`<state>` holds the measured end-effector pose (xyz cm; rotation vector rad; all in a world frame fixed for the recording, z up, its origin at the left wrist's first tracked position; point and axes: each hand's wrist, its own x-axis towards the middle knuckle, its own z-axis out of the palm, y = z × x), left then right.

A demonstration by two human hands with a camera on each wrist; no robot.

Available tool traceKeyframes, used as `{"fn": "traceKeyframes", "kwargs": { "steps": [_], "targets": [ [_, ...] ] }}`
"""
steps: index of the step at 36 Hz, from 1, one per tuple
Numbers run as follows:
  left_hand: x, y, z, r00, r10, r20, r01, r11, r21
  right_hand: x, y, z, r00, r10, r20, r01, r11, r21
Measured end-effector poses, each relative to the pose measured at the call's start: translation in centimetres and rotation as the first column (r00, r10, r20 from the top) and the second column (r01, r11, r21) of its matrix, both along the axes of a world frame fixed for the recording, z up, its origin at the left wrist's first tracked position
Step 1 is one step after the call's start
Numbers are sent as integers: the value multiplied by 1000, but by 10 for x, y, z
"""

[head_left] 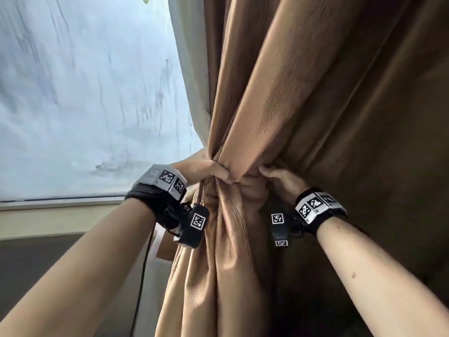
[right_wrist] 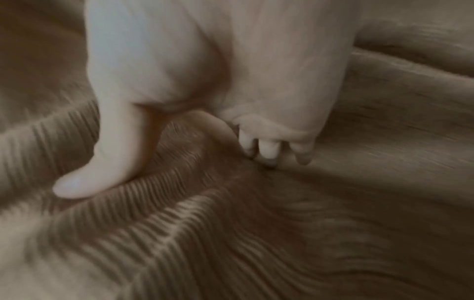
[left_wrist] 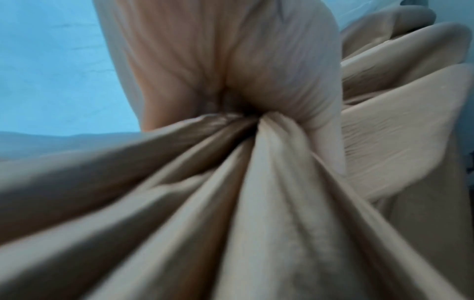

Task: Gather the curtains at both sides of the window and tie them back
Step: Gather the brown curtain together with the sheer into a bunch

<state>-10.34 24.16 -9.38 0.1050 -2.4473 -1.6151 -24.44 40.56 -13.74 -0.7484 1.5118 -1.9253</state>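
The brown ribbed curtain (head_left: 279,98) hangs at the right of the window, its folds drawn into a bunch at mid height. My left hand (head_left: 213,170) grips that bunch from the left, fingers curled over the folds. In the left wrist view my left hand's palm (left_wrist: 231,67) shows, with the curtain's folds (left_wrist: 256,192) fanning out from the fist. My right hand (head_left: 279,177) holds the bunch from the right. In the right wrist view my right hand (right_wrist: 170,172) has a ridge of the curtain (right_wrist: 231,233) between thumb and curled fingertips (right_wrist: 268,150). No tie-back shows.
The streaked window pane (head_left: 85,93) fills the left, with its sill (head_left: 60,203) below and a pale strip of lining (head_left: 192,69) along the curtain's edge. A black cable (head_left: 143,276) hangs from my left wrist. More dark curtain spreads to the right (head_left: 388,142).
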Motion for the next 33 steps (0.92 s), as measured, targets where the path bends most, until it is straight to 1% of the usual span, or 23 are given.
{"fn": "traceKeyframes", "kwargs": {
  "steps": [4, 8, 10, 12, 14, 15, 17, 19, 21, 23, 26, 28, 31, 33],
  "targets": [
    [2, -3, 1, 1000, 9, 1, -9, 1000, 20, 3, -6, 5, 998, -20, -59, 23, 998, 52],
    [1, -3, 1, 998, 41, -39, -40, 999, 28, 4, -10, 15, 968, -180, -178, 194, 979, 65],
    [-2, -4, 1, 994, 86, -66, -85, 996, 19, 4, -11, 17, 924, -299, -238, 318, 947, 43],
    [-7, -4, -2, 983, 161, -87, -157, 987, 42, 4, -11, 15, 851, -439, -289, 461, 887, 10],
    [-12, -3, -4, 965, 246, -92, -242, 968, 62, 4, -9, 14, 786, -531, -317, 554, 832, -19],
    [-15, -3, -6, 955, 284, -91, -278, 958, 67, 4, -8, 13, 768, -552, -324, 577, 816, -21],
    [-18, -1, -8, 934, 344, -92, -338, 938, 79, 7, -2, 13, 782, -534, -321, 567, 823, 13],
    [-23, 1, -11, 920, 378, -101, -370, 925, 88, 14, 5, 16, 792, -480, -379, 554, 824, 115],
    [-25, 4, -12, 908, 404, -109, -397, 914, 85, 26, 10, 22, 805, -389, -447, 501, 850, 163],
    [-29, 7, -14, 897, 426, -122, -419, 905, 80, 35, 13, 26, 828, -303, -472, 436, 876, 204],
    [-32, 11, -17, 871, 469, -146, -465, 883, 63, 44, 19, 34, 839, -176, -515, 376, 871, 315],
    [-34, 13, -19, 854, 494, -165, -492, 869, 57, 47, 23, 40, 851, -127, -509, 344, 868, 359],
    [-36, 18, -19, 838, 512, -189, -512, 857, 48, 49, 26, 45, 839, -58, -541, 319, 858, 402],
    [-36, 22, -20, 822, 529, -210, -533, 845, 45, 49, 24, 45, 819, -48, -571, 332, 851, 406]
  ]
}}
